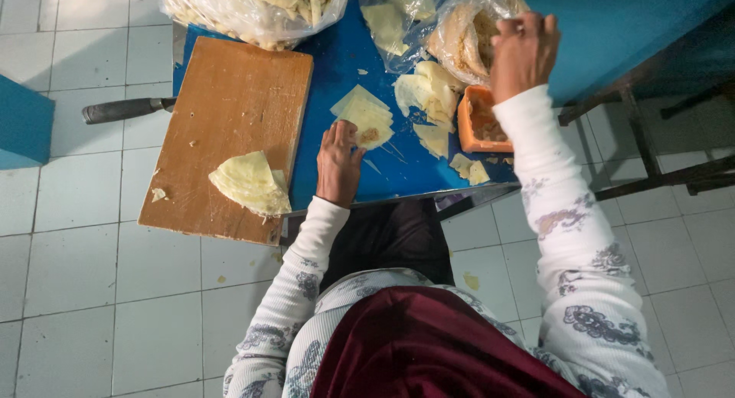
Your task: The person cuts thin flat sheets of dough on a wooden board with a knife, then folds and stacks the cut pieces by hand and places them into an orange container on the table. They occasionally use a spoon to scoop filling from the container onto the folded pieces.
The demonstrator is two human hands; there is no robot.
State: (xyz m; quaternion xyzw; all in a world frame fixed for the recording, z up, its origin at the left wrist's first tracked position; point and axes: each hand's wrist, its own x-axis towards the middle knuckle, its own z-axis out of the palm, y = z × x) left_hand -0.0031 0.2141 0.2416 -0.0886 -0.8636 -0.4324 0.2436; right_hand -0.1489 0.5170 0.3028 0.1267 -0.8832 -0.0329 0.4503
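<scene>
While the left hand (338, 162) lies flat on a wrapper (367, 119), the right hand (523, 52), pinched at one o'clock, could drop filling.

Blue table (337, 57), brown wooden board (230, 115), pale yellow wrappers (251, 182), orange tray (465, 130), white sleeves (566, 214) (grey floral print)
</scene>
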